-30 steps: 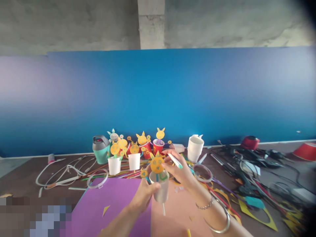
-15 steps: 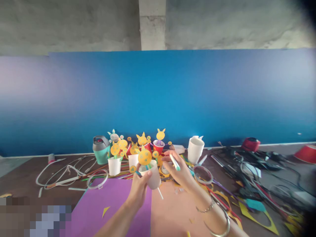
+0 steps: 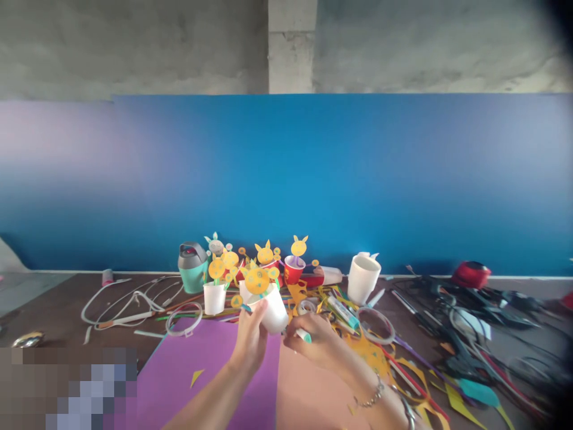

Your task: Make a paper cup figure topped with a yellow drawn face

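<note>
My left hand (image 3: 249, 338) is wrapped round a tilted white paper cup (image 3: 274, 313) above the purple sheet. A yellow paper animal face (image 3: 257, 280) stands out of the cup's mouth, with small yellow paper discs beside it. Close to the cup's base is my right hand (image 3: 316, 335), closed round a white marker (image 3: 304, 336) whose green end shows. The fingertips of that hand come near the cup bottom; whether they also grip the thin stick there is hidden. Behind the cup stand similar yellow faces in white cups (image 3: 215, 298) and a red cup (image 3: 294, 272).
A purple sheet (image 3: 201, 364) and an orange sheet (image 3: 308, 388) lie in front. To the right are a tall white cup (image 3: 363, 279), markers (image 3: 344, 312), a tape ring (image 3: 376, 325), paper scraps and black cables. A teal bin (image 3: 193, 276) and white cables stand left.
My right hand has come down from beside the yellow face to the cup's base, still with the marker. The white stick below the cup no longer shows. The view has shifted slightly left.
</note>
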The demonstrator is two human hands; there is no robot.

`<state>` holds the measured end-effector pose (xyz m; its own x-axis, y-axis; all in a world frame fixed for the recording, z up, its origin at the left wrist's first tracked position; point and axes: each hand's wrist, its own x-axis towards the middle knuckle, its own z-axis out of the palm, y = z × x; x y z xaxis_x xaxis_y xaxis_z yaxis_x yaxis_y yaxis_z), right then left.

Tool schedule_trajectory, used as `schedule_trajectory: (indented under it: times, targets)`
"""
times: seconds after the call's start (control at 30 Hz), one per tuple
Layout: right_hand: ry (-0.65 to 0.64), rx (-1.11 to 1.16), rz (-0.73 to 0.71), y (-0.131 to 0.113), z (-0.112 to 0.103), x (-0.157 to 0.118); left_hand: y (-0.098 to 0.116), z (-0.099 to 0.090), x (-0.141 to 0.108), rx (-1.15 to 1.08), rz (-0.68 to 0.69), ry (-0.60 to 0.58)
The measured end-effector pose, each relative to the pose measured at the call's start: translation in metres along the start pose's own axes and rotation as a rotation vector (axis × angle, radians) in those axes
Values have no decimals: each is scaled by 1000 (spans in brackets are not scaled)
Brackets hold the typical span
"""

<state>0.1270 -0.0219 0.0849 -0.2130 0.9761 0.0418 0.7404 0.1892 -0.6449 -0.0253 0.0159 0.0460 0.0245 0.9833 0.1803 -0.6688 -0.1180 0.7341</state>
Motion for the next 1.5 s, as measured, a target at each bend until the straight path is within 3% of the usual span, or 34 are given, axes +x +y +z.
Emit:
schedule_trajectory:
  times: [0.3, 0.53, 0.63, 0.77, 0.87, 0.97, 1.03, 1.13, 1.33, 1.5]
  targets:
    - [-19, -26, 119, -7, 7, 6, 1, 5, -4, 1, -37, 0]
    - [-39, -113, -32, 6, 4, -2, -1, 0, -2, -20, -58, 21]
    - [-42, -225, -136, 17, 5, -4, 0, -4, 2, -25, -45, 88]
    - [-126, -429, -158, 20, 14, -7, -1, -10, 8, -6, -50, 157]
    - [-142, -434, -188, 17, 12, -6, -1, -11, 9, 4, -55, 139]
    - [-82, -478, -52, 21, -4, 2, 0, -11, 9, -4, -45, 100]
    - [-93, -588, 155, 30, -16, 10, 1, -10, 8, -3, -51, 93]
    - [-102, -627, 253, 46, -24, 20, 2, -8, 6, 7, -67, 124]
    - [-47, -658, 221, 51, -10, 21, 5, -6, 7, 1, -83, 136]
    - [-45, -649, 170, 51, -17, 13, 7, -10, 10, 15, -141, 80]
